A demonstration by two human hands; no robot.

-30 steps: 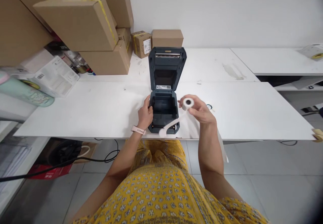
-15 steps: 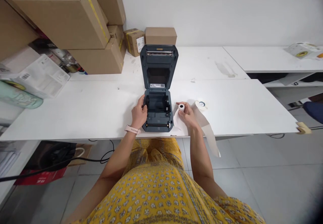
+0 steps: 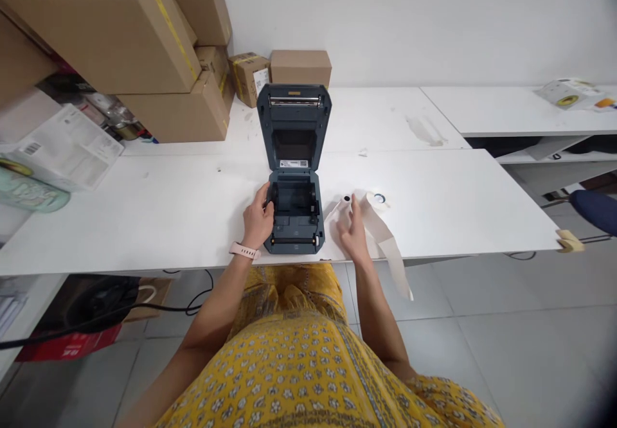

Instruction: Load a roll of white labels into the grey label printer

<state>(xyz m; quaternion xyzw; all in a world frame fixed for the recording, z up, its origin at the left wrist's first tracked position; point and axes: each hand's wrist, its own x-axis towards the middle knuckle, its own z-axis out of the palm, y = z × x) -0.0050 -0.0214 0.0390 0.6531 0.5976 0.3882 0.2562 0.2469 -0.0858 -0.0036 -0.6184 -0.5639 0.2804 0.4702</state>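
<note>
Standing open close to the near edge of the white counter (image 3: pixel 144 209), the dark label printer (image 3: pixel 294 225) has its lid (image 3: pixel 294 119) tipped up and back, so the bare paper bay faces the camera. The left hand (image 3: pixel 257 219) is clamped on the printer's left wall, thumb at the rim of the bay and fingers curled around the outside; a pale watch (image 3: pixel 243 250) sits on that wrist. Just right of the printer, a small white roll (image 3: pixel 346 198) lies on the counter. The right hand (image 3: pixel 353 235) rests just on the near side of it, loose and spread, gripping nothing; its raised forefinger comes up beside the roll, though I cannot tell whether the two touch. So the hands are apart, one on each side of the printer's body.

Right of the small roll lies a second white roll (image 3: pixel 379 198) with a dark centre. From it a paper strip (image 3: pixel 391 254) runs toward the near edge and hangs over it.

Farther out, large cardboard boxes (image 3: pixel 106 36) are stacked at the far left, with two smaller boxes (image 3: pixel 299 67) against the wall behind the lid. Printed packets (image 3: pixel 62 148) lie at the left edge. At the far right, a tape roll (image 3: pixel 567 100) lies on paper on another counter.
</note>
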